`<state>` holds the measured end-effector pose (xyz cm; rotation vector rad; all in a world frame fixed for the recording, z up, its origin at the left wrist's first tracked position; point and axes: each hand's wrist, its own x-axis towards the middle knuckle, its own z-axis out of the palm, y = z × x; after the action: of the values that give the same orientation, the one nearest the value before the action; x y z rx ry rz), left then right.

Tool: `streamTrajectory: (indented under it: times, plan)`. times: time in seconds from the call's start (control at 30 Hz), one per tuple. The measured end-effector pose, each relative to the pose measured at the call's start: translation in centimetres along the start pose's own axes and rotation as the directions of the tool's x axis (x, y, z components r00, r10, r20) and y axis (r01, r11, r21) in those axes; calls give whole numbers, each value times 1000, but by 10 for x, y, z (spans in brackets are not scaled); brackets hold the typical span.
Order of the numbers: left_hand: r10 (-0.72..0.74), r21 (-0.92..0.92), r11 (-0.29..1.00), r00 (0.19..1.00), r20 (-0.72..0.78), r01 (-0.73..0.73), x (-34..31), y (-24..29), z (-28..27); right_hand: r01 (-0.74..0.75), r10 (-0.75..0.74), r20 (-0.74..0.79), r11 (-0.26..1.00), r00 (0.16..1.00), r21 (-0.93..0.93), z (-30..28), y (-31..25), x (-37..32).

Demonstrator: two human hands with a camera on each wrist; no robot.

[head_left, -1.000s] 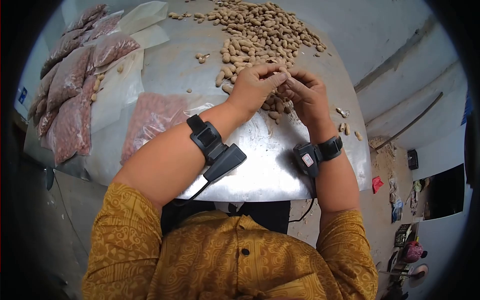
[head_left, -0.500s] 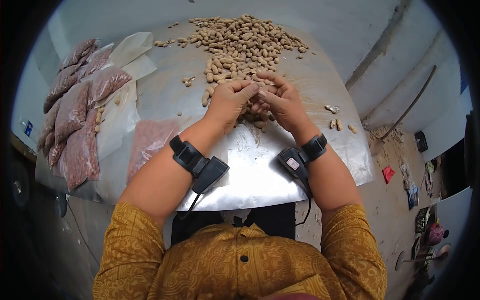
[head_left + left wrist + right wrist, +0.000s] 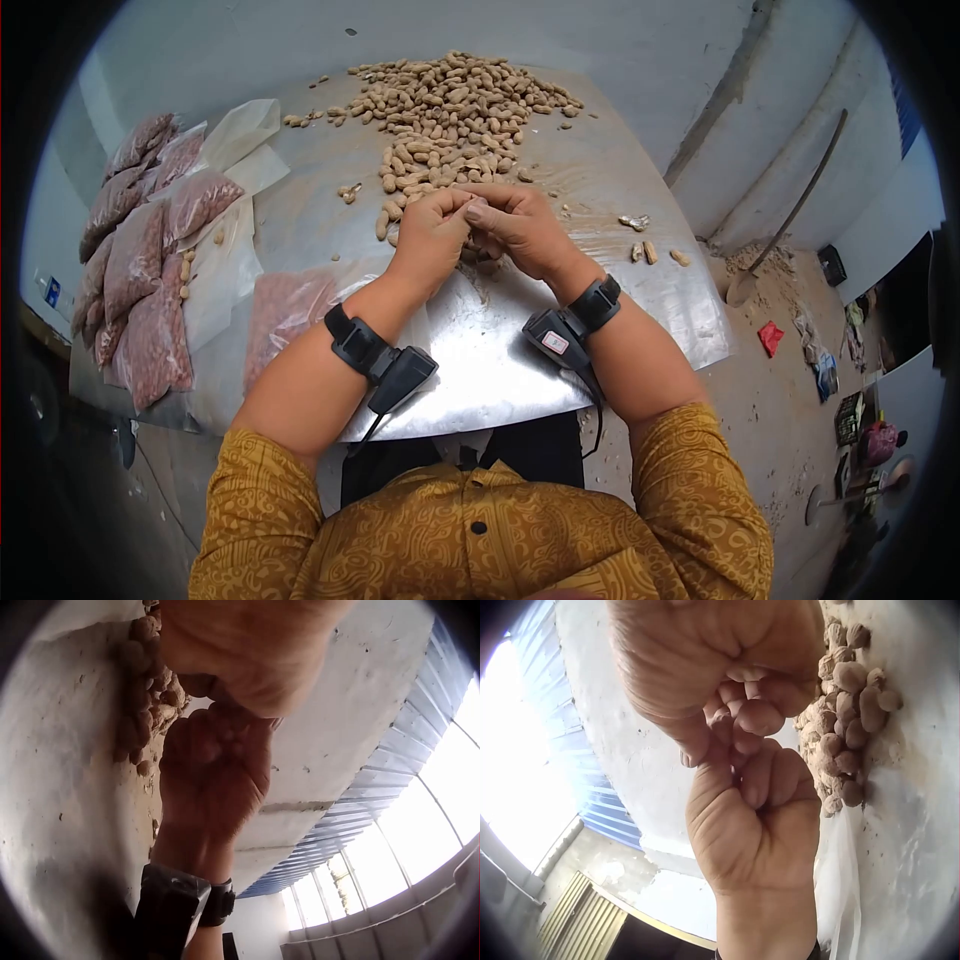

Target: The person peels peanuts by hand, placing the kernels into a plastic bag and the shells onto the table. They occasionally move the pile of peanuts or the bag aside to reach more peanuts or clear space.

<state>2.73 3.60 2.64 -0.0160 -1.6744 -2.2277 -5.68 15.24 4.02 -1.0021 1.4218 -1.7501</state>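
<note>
Both hands meet at the fingertips just over the near end of a peanut pile (image 3: 440,125). My left hand (image 3: 428,238) has its fingers curled, with thumb and forefinger pinching a peanut that the fingers mostly hide. From the other side my right hand (image 3: 530,238) grips at the same spot, its thumb against the left thumb. In the right wrist view the left hand's fingers (image 3: 756,780) fold in toward the palm, and the right hand (image 3: 727,667) curls above them. Several loose peanuts (image 3: 847,712) lie on the metal tabletop beside the hands.
Filled clear bags of reddish kernels (image 3: 140,250) are stacked at the left. A flatter bag (image 3: 285,310) lies by the left forearm, near empty plastic bags (image 3: 225,260). Cracked shells (image 3: 633,222) and a few peanuts (image 3: 650,252) lie at the right. A shovel (image 3: 795,205) leans against the wall.
The head view has shifted, so the pile sits lower and further left in it. The hands stay together; the right fingers, raised and spread half a second ago, have closed in toward the left fingertips.
</note>
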Motion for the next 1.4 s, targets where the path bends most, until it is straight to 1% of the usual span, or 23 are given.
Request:
streamTrajectory:
  times: [0.07,0.1,0.17,0.2,0.23,0.33,0.43,0.57,0.67,0.73,0.77,0.87,0.93,0.97,1.03,1.07,1.13,1.23,1.27,1.37,1.4]
  plan:
    - [-13,-1,1000,1000,12,13,0,1,-2,45,-46,-14,997,999,-64,3,-7,-2]
    - [-13,-36,999,999,34,14,1,0,-4,62,-64,-17,994,998,-92,4,-10,-4]
    - [-9,-108,994,998,68,16,4,-4,-5,40,-39,12,993,999,-110,2,-16,-7]
    - [-19,-125,992,999,38,23,3,-7,-5,31,-28,30,992,999,-121,0,-16,-7]
    - [-30,-140,990,999,10,31,1,-5,-2,68,-64,31,986,997,-153,-1,-12,-4]
    - [-32,-178,984,998,-62,20,-1,-7,2,114,-126,-46,973,991,-198,4,-2,0]
    - [-28,-219,976,994,-108,4,1,-12,0,102,-123,-74,965,990,-241,13,-5,-2]
    - [-33,-226,974,991,-126,4,0,-8,1,138,-174,-117,954,978,-267,18,2,0]
    - [-32,-236,972,991,-133,-1,1,-7,-1,218,-260,-158,945,952,-243,18,14,1]
    - [-28,-248,969,992,-122,-3,1,-7,-1,196,-225,-151,962,962,-188,16,16,2]
    - [-44,-260,966,989,-142,6,1,-5,-1,185,-209,-147,969,967,-162,15,16,2]
    - [-86,-304,952,979,-183,27,0,-3,0,165,-151,-125,980,981,113,12,18,3]
    - [-101,-342,939,975,-198,28,2,-5,-2,138,-114,-114,964,987,229,9,18,5]
    - [-112,-384,922,979,-168,40,2,-7,-3,122,-95,-106,951,990,285,8,18,5]
    - [-128,-467,882,986,-108,64,3,-11,-6,100,-84,-62,947,994,305,5,17,6]
    - [-162,-495,864,983,-91,97,4,-12,-7,88,-79,-41,945,996,315,4,17,6]
    - [-230,-549,820,972,-55,163,6,-16,-8,85,-78,-39,965,996,250,2,17,6]
    - [-253,-569,793,967,17,218,8,-18,-14,83,-79,-35,986,996,147,3,16,6]
    - [-264,-585,779,964,21,226,7,-19,-14,84,-81,-33,990,996,111,4,14,5]
    - [-284,-633,736,958,31,238,4,-19,-12,57,-60,-38,995,997,-83,6,9,2]
    - [-285,-650,722,958,34,238,4,-19,-11,82,-90,-46,986,995,-148,9,7,1]
